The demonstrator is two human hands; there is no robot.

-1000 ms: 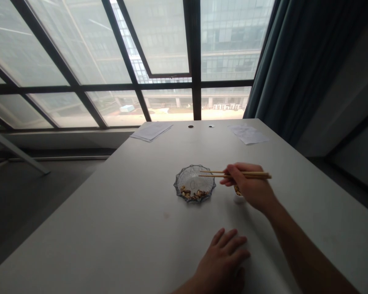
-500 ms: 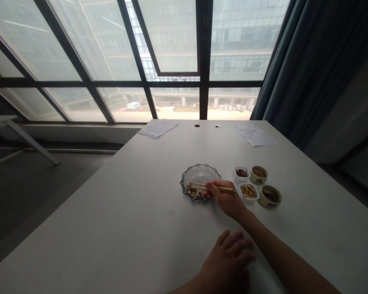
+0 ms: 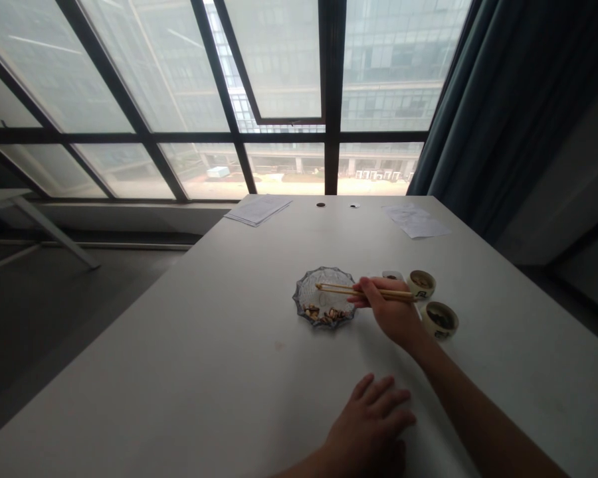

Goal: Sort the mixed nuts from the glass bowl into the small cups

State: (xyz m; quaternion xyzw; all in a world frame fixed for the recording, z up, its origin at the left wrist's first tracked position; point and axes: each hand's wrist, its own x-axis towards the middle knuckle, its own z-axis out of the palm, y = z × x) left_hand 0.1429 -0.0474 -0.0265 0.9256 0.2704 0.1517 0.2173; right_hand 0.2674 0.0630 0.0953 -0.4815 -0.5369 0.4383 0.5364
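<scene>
The right hand [image 3: 391, 312] grips the wooden chopsticks [image 3: 397, 294], their tips over the glass dish [image 3: 307, 289], probably light, stiff and best held behind their middle, while the left hand [image 3: 371, 419], nearer than this dish, seems spread and unoccupied.

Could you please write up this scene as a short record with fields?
Right hand: the right hand grips wooden chopsticks, tips over the glass bowl
Left hand: the left hand is palm down, fingers spread, holding nothing visible
Glass bowl: the scalloped glass bowl has small brown pieces along its near side
Beside right hand: a rear beige bowl, a front beige bowl and a white container, partly hidden
Surface: white table
Far end: left papers and right papers
</scene>
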